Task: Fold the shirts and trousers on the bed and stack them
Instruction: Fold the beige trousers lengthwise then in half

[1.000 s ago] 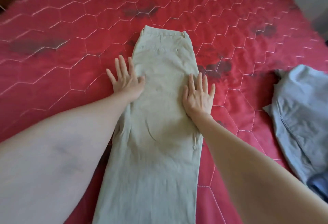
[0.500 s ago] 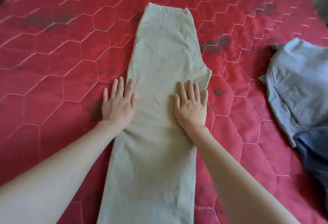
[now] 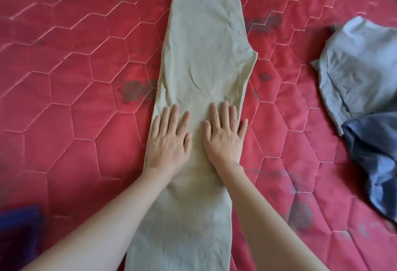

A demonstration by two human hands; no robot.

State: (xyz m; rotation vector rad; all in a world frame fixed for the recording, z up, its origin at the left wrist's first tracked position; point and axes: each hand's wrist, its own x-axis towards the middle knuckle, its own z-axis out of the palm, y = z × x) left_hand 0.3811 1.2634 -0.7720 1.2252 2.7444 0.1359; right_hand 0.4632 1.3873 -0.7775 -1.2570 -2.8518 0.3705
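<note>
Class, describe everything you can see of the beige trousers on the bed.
The beige trousers look like thin, creased cotton, folded lengthwise into one long strip on the red quilt. The waistband lies at the far end; the legs run off the near edge. The left hand and right hand press flat on the middle.

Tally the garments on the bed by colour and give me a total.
Beige: 1, the trousers under both hands
Light blue: 1, the crumpled garment at right
Dark blue: 1, the garment overlapping it
Total: 3
</note>
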